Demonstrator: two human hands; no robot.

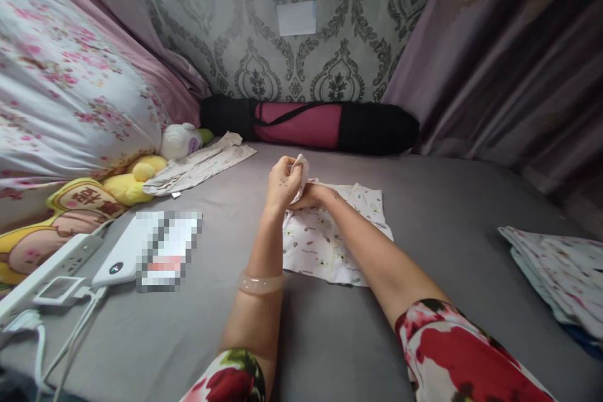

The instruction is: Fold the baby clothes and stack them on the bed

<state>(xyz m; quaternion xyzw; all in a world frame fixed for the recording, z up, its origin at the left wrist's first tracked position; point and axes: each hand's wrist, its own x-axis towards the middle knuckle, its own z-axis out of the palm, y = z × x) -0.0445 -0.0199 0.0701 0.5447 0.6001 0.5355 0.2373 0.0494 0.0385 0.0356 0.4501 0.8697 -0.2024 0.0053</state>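
Observation:
A white garment (315,245) with small scattered prints lies spread on the grey sheet in front of me. My left hand (282,183), fingers closed, pinches a raised part of its cloth above the far left corner. Close against it, lower and to the right, my right hand (315,196) is closed at the same bunched cloth. Its fingertips are partly hidden by the cloth and the left hand. A pale bangle (260,283) circles my left forearm.
A light printed garment (202,166) lies back left beside plush toys (132,181). Nearer are a white power bank (123,251), a blurred-out flat object (172,251) and a power strip (56,270) with cables. Folded clothes (560,270) sit right; a long black-and-pink bag (301,124) lies along the wall.

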